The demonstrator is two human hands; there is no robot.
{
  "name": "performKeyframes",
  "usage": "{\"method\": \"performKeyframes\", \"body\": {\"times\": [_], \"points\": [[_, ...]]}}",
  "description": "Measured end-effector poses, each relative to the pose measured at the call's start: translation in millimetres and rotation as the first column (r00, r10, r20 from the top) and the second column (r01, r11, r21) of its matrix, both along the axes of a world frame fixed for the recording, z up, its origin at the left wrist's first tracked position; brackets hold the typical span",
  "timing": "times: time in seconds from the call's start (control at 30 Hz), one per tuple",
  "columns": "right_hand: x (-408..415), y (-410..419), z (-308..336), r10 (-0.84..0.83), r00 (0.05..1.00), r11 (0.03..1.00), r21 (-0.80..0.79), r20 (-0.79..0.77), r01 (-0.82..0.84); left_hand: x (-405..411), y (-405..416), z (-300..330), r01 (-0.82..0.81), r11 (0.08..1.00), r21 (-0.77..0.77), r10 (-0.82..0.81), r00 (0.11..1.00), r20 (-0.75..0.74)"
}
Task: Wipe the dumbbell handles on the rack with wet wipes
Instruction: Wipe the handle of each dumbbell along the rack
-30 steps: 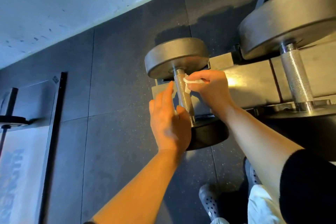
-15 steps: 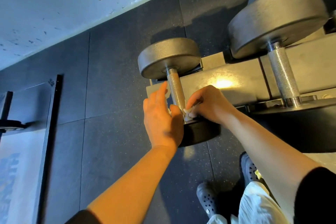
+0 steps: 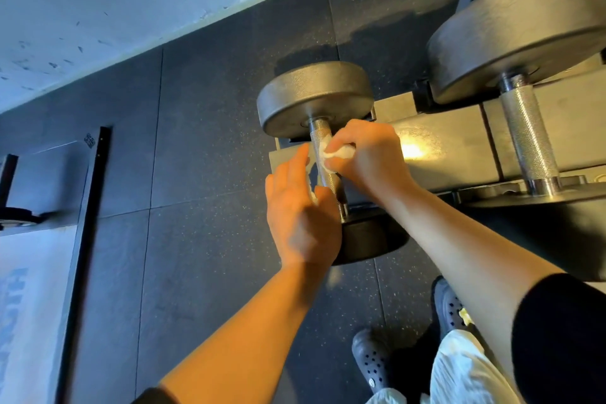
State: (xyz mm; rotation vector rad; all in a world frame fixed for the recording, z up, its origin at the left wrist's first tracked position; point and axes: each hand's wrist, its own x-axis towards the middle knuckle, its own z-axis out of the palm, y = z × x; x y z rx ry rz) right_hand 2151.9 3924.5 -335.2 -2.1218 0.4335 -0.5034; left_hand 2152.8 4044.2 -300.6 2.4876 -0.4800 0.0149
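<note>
A white wipe is pinched by the right hand against the small dumbbell's handle on the rack. The lower handle is hidden by the left hand, fingers straight. A bigger dumbbell is racked just beside, well clear of both hands.

Dark speckled rubber floor tiles meet a pale scuffed wall at the far side. On the floor, nearer than the wall, lie a black bar and grey perforated clogs.
</note>
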Motion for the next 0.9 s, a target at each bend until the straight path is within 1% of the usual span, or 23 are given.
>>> {"method": "performKeyframes", "body": {"times": [0.07,0.17,0.23,0.27,0.3,0.33,0.37,0.4,0.43,0.47,0.5,0.53,0.57,0.6,0.63,0.73,0.8,0.87,0.9], "points": [[-9,3,10,0.085,0.986,0.996,0.047,-0.144,-0.079,0,2,-1,0.02,1.0,0.0,-0.02,0.999,0.041],[-18,5,18,0.21,0.912,0.977,0.117,-0.353,-0.18,-1,3,-4,0.01,1.0,0.021,-0.011,0.997,0.074],[-21,5,20,0.253,0.863,0.967,0.146,-0.436,-0.21,-2,2,-3,-0.017,1.0,0.007,0.016,0.998,0.06],[-22,5,20,0.26,0.85,0.966,0.132,-0.458,-0.224,-2,1,-3,-0.031,1.0,-0.001,0.031,0.998,0.051],[-20,4,21,0.244,0.863,0.969,0.09,-0.443,-0.228,-2,1,-2,-0.044,0.999,-0.007,0.044,0.998,0.043],[-17,4,23,0.199,0.904,0.979,0.037,-0.378,-0.2,-2,0,-2,-0.053,0.998,-0.018,0.054,0.998,0.034],[-13,3,24,0.131,0.954,0.99,-0.012,-0.271,-0.139,-2,0,-1,-0.06,0.998,-0.034,0.061,0.998,0.024],[-8,1,26,0.061,0.984,0.998,-0.023,-0.168,-0.066,-2,0,0,-0.067,0.997,-0.05,0.068,0.998,0.015],[-3,-1,28,0.016,0.995,1.0,-0.016,-0.097,-0.018,-1,1,-1,-0.076,0.995,-0.057,0.077,0.997,0.009],[2,-2,30,0.016,0.998,0.999,-0.037,-0.06,-0.019,0,1,-1,-0.087,0.995,-0.053,0.087,0.996,0.007],[5,-2,29,0.05,0.998,0.994,-0.1,-0.046,-0.054,0,1,-2,-0.099,0.994,-0.045,0.099,0.995,0.005],[7,-2,27,0.115,0.992,0.978,-0.166,-0.053,-0.122,0,2,-3,-0.111,0.993,-0.044,0.111,0.994,0.003],[6,-3,25,0.173,0.981,0.96,-0.209,-0.091,-0.189,0,3,-3,-0.122,0.991,-0.048,0.122,0.993,-0.002],[3,-3,23,0.213,0.965,0.945,-0.219,-0.151,-0.243,-1,4,-2,-0.131,0.99,-0.054,0.131,0.991,-0.012],[0,-2,21,0.249,0.952,0.935,-0.212,-0.178,-0.284,-2,4,-2,-0.139,0.989,-0.057,0.137,0.99,-0.025],[-10,0,16,0.276,0.942,0.899,-0.294,-0.192,-0.324,-3,6,-1,-0.153,0.984,-0.09,0.149,0.988,-0.05],[-16,-1,16,0.352,0.914,0.845,-0.351,-0.2,-0.402,-2,9,-2,-0.185,0.974,-0.128,0.177,0.981,-0.076],[-20,-2,20,0.426,0.862,0.795,-0.34,-0.274,-0.502,-1,15,-6,-0.235,0.956,-0.175,0.221,0.97,-0.1],[-22,-4,22,0.456,0.825,0.787,-0.281,-0.334,-0.549,-1,20,-9,-0.266,0.944,-0.196,0.249,0.963,-0.106]]}}
